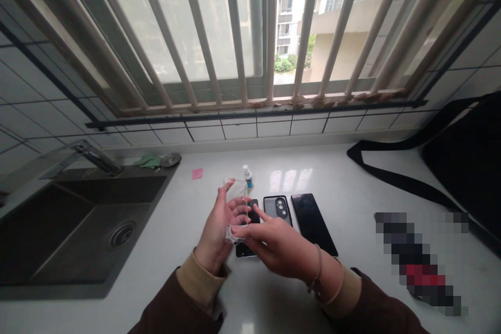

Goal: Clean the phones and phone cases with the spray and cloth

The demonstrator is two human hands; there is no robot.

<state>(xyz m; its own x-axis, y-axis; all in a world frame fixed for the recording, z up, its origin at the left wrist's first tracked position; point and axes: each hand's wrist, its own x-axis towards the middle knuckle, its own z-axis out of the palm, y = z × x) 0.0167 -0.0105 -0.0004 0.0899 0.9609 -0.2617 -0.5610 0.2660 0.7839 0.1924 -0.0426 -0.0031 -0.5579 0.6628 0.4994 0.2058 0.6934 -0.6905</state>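
A clear phone case (pixel 237 189) is held up over the counter between both my hands. My left hand (pixel 219 219) cups it from the left and behind, its fingers showing through the clear plastic. My right hand (pixel 274 242) pinches the lower end of the case with thumb and fingers. Beneath the hands lies a dark phone (pixel 246 251), largely covered by them. A black-rimmed phone case (pixel 271 203) with a camera cutout rests just right of it, partly behind my right hand. Further right, a black phone (pixel 313 222) lies flat. Behind the clear case stands a small spray bottle (pixel 248 177).
A dark sink (pixel 146 188) with a faucet (pixel 97 159) takes up the left side. A green cloth (pixel 147 162) and a metal strainer (pixel 171 160) sit at its back edge. A pink note (pixel 197 174) lies nearby. A black bag strap (pixel 391 175) crosses the right, near a blurred-out object (pixel 418 261).
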